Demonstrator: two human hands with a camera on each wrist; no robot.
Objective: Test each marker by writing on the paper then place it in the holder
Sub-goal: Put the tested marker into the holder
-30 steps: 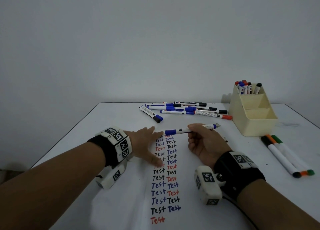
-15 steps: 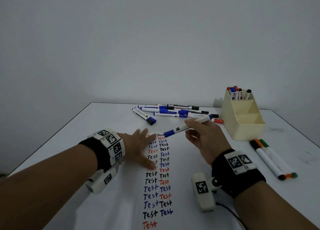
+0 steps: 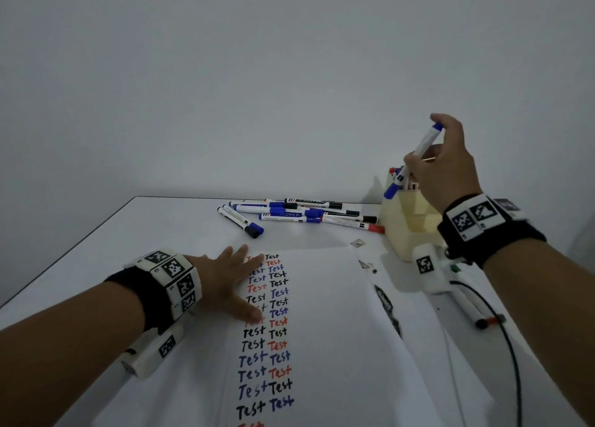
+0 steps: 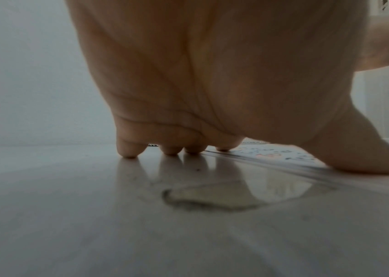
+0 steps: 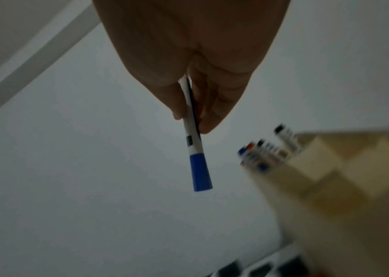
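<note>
One blue marker (image 3: 415,159) pinched in right-hand fingers (image 3: 413,165) above the holder (image 3: 405,230); left hand (image 3: 225,281) flat.

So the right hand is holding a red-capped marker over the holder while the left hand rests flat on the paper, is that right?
Not quite: the marker in the right hand has a blue cap, not red, as the right wrist view shows clearly. The rest stands: it hangs over the holder, and the left hand rests flat on the paper.

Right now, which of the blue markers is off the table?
The blue marker pinched in the right hand, hanging cap-down just above the holder. The other blue ones lie flat in the pile at the table's far edge.
</note>
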